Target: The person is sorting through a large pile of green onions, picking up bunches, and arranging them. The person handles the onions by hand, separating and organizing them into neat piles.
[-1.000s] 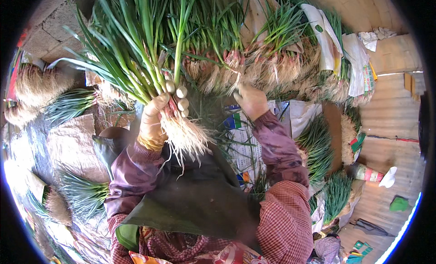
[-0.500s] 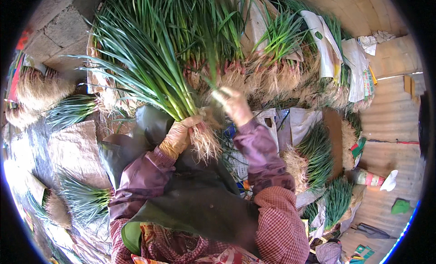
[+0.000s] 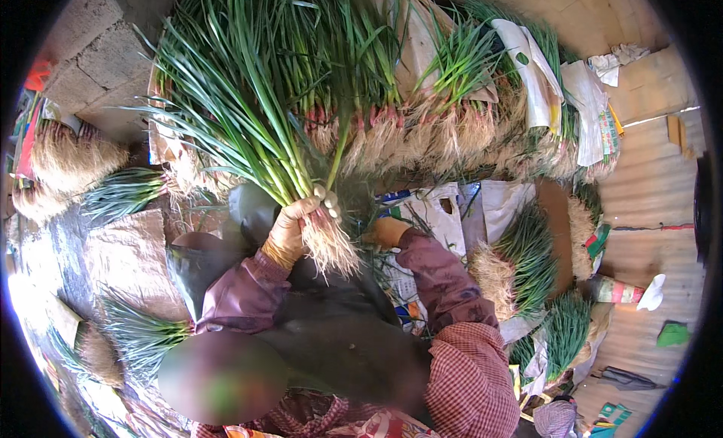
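In my gloved left hand (image 3: pixel 295 223), a bunch of green garlic (image 3: pixel 282 155) is gripped just above its roots. The long flat leaves fan up and to the left, while pale roots (image 3: pixel 330 246) hang below the fingers. One stalk (image 3: pixel 340 146) leans apart from the others at the right of the bunch. My right hand (image 3: pixel 388 231), also in a yellowish glove, is low to the right of those roots, near loose leaves and white sacking. Its fingers are blurred and partly hidden, so what they hold cannot be seen. A dark apron (image 3: pixel 339 317) covers my lap.
A long row of rooted garlic plants (image 3: pixel 384 122) stands in front, with sacks (image 3: pixel 527 73) over its right part. More bundles lie at the right (image 3: pixel 520 265) and left (image 3: pixel 139 325). A block wall (image 3: pixel 105 54) rises at the far left, and corrugated sheeting (image 3: pixel 640 250) is at the right.
My right hand has dropped from beside the stalks to below them. The separate stalk now stands against the bunch in my left hand, which has shifted slightly left.
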Demonstrator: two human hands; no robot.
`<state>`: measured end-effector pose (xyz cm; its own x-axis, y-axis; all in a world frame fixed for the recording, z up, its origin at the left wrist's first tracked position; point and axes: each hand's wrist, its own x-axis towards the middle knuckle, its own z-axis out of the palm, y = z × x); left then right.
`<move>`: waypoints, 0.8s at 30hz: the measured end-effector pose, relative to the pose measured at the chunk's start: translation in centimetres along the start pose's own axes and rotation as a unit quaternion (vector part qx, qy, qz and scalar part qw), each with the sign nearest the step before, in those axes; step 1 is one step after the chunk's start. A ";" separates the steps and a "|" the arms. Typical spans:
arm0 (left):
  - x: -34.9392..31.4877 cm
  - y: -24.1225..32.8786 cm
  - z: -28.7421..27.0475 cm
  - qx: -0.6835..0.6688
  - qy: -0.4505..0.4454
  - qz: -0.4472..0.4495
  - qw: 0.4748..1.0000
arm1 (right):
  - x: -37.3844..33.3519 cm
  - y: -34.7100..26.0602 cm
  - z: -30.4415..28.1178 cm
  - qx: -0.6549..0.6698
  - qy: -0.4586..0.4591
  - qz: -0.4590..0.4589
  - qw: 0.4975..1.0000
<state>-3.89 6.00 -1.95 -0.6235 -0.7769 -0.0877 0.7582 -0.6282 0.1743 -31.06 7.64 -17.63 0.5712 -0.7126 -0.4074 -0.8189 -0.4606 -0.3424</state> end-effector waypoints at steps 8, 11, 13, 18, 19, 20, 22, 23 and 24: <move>0.8 -1.2 -0.4 0.112 0.103 0.004 0.988 | 2.6 -10.8 -20.7 0.658 0.233 0.007 0.716; -0.2 -0.2 1.6 0.182 0.103 0.077 0.975 | -2.3 -10.2 -27.8 0.481 0.451 -0.038 0.751; -1.1 0.6 2.6 0.170 0.043 0.094 0.980 | -5.5 -7.6 -32.7 0.437 0.524 -0.062 0.728; -0.8 2.0 2.8 0.101 0.036 0.091 0.990 | -3.5 5.1 -37.5 0.413 0.367 0.214 0.806; -0.5 2.0 2.1 0.113 0.070 0.092 0.987 | -1.5 8.2 -36.1 0.416 0.407 0.295 0.758; 0.0 2.1 1.7 0.127 0.105 0.094 0.982 | -0.3 9.9 -35.2 -0.006 0.312 0.440 0.842; 0.2 2.2 1.4 0.083 0.153 0.093 0.980 | 3.3 8.4 -32.7 0.029 0.272 0.470 0.839; 0.5 2.1 0.8 0.059 0.150 0.082 0.984 | 4.7 7.9 -31.4 0.074 0.278 0.403 0.869; 0.4 2.2 0.1 0.038 0.150 0.071 0.985 | 6.4 6.2 -30.3 0.112 0.257 0.363 0.889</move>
<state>-2.51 4.27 -1.53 -0.4189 -0.8414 -0.3414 0.8104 -0.5160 0.2774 -34.24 -15.81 3.33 -0.2507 -0.9533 -0.1686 -0.8965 0.2943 -0.3311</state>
